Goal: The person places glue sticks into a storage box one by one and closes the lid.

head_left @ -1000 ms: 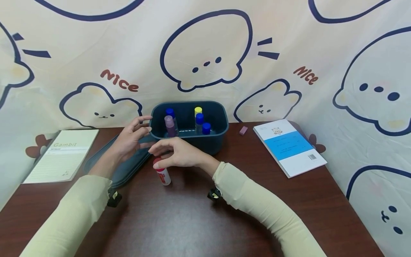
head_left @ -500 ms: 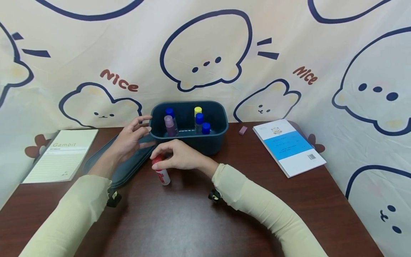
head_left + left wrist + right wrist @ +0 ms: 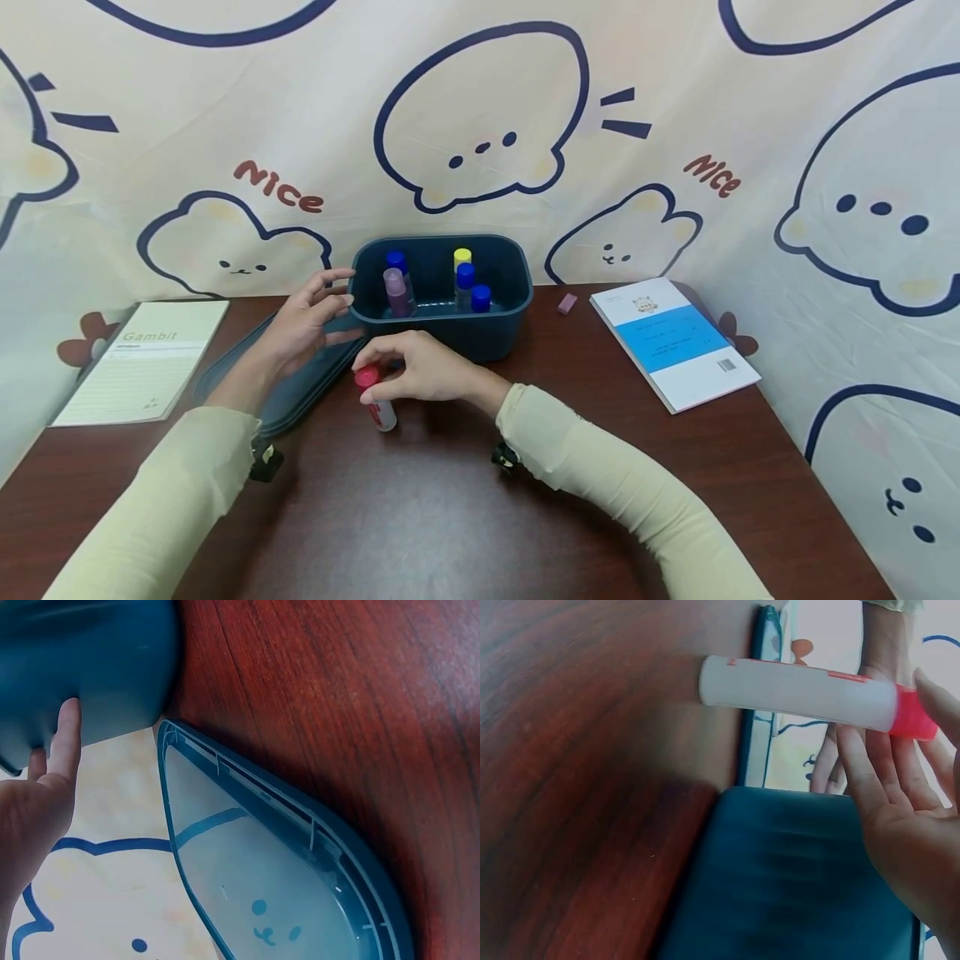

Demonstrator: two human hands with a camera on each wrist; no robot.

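Currently, my R grip [image 3: 420, 367] has the red-capped white tube [image 3: 384, 414] pinched by its cap, approx. upright, at the surface [image 3: 450, 500] just in front of the teal bin [image 3: 480, 337]; can't tell if its base touches. My L grip [image 3: 300, 321] is empty, fingers extended, by the bin's L side, contact unclear. Teal lid [image 3: 296, 404] is L of bin.

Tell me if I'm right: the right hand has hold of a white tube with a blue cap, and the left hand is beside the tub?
The cap is red, not blue; the right wrist view shows it. The right hand does hold the white tube, with the left hand beside the tub.
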